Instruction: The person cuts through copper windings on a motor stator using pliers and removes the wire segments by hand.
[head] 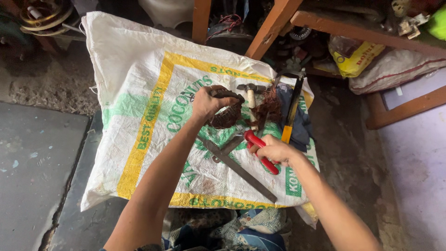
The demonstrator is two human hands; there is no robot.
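Two hands work over a white woven sack [139, 93] on the floor: the left hand [206, 103] grips a dark wound motor coil [227, 114] mid-sack, the right hand [274, 149] is closed around red-handled pliers [260, 151] just right of it, apparently stripping wire, so the next pull needs a firm bite.

A dark round motor winding and red-handled pliers, both held over a woven sack.

The motor winding [226, 114] is a dark, rusty-brown ring with coppery wire, tilted up on its edge near the middle of the white sack, gripped at its top. The pliers [260, 151] have two glossy red handles, angled toward the lower right, their metal nose pointing at the ring's lower edge.
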